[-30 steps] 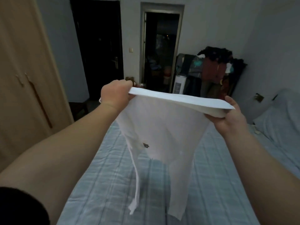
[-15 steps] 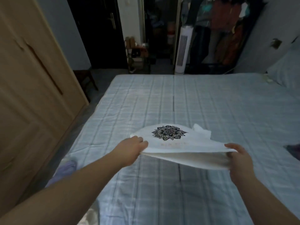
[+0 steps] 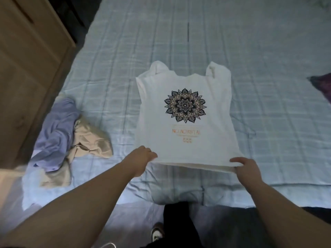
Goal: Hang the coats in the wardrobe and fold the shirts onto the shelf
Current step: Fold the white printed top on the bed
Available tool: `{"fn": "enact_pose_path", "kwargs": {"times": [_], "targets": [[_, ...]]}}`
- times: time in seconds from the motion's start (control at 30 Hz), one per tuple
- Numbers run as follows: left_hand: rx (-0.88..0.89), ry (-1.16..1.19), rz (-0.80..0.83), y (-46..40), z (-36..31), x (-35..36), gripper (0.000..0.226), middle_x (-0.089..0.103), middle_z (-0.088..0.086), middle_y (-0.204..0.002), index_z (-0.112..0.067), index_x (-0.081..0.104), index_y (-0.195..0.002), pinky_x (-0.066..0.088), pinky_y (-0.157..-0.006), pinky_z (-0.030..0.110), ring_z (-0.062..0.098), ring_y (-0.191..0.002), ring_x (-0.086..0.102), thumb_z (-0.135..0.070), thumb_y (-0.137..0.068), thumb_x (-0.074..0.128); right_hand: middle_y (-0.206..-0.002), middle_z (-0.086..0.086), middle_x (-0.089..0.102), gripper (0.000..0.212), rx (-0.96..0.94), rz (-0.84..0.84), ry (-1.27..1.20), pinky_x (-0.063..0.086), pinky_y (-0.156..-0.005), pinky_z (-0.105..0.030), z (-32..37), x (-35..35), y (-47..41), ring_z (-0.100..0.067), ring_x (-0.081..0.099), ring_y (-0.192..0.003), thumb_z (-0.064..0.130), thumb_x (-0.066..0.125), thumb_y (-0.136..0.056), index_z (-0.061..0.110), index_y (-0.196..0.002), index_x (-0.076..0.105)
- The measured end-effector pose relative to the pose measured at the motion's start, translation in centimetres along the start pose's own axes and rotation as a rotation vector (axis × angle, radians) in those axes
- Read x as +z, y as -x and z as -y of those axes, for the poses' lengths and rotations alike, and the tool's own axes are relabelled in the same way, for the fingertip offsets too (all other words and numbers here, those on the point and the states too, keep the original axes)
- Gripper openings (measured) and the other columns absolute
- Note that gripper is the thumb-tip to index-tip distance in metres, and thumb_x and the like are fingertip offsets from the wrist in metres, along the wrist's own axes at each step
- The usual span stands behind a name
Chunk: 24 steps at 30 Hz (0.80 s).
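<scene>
The white T-shirt [image 3: 186, 120] lies flat on the bed [image 3: 268, 51], running up the frame. The left hand [image 3: 144, 156] and right hand [image 3: 243, 167] pinch its near hem corners.

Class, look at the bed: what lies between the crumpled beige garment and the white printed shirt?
Only bare checked bedsheet lies between the beige garment and the white shirt, as the head view shows.

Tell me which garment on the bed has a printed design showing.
The white T-shirt, spread flat with a dark mandala print facing up, its hem held by both hands. The lilac garment and beige garment, crumpled to its left, show no print.
</scene>
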<state>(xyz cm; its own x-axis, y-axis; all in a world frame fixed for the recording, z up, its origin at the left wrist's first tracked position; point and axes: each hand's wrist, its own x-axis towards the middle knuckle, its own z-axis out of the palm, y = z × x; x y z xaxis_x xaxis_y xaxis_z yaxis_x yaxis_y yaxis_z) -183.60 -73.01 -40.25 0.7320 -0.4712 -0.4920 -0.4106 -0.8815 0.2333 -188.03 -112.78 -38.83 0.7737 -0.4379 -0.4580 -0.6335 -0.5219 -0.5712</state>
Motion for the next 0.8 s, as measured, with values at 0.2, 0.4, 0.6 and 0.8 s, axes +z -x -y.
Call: {"fn": "enact_pose_path", "kwargs": {"times": [0.2,0.4,0.6,0.8], "targets": [[-0.124,0.231,0.294,2.9,-2.8,1.2,0.071,0.027,0.002,-0.16,-0.042,0.033,-0.15,0.038,-0.111,0.037,0.023,-0.145,0.03,-0.005,-0.092,0.05,-0.075,-0.014,0.065,0.048,0.122,0.217,0.167,0.037,-0.041,-0.018,-2.8,-0.6,2.8,-0.016,0.048,-0.049,-0.014,0.06,-0.078,0.012,-0.118,0.067],[-0.253,0.316,0.21,3.8,-2.3,-2.1,0.06,0.035,0.001,-0.158,-0.032,0.031,-0.152,0.035,-0.109,0.034,0.022,-0.141,0.036,-0.009,-0.097,0.041,-0.136,-0.019,0.052,0.05,0.051,0.18,0.118,0.039,-0.058,-0.025,-0.6,-1.8,3.2,-0.024,0.055,-0.084,-0.009,0.05,-0.082,0.009,-0.128,0.058],[-0.235,0.311,0.037,1.6,-3.8,-8.3,0.057,0.038,0.002,-0.155,-0.031,0.032,-0.15,0.037,-0.109,0.038,0.023,-0.139,0.038,-0.013,-0.097,0.041,-0.14,-0.011,0.052,0.051,-0.073,0.14,0.046,0.043,-0.08,-0.03,4.0,-3.7,2.0,-0.024,0.053,-0.117,-0.003,0.053,-0.085,0.017,-0.132,0.055],[-0.198,0.325,-0.079,-5.3,-7.1,-12.8,0.057,0.038,-0.001,-0.155,-0.03,0.034,-0.15,0.036,-0.108,0.036,0.02,-0.14,0.036,-0.012,-0.096,0.043,-0.138,-0.008,0.053,0.056,-0.128,0.162,0.022,0.04,-0.091,-0.029,7.3,-5.8,-3.4,-0.022,0.051,-0.125,-0.003,0.052,-0.085,0.019,-0.136,0.051]]}}
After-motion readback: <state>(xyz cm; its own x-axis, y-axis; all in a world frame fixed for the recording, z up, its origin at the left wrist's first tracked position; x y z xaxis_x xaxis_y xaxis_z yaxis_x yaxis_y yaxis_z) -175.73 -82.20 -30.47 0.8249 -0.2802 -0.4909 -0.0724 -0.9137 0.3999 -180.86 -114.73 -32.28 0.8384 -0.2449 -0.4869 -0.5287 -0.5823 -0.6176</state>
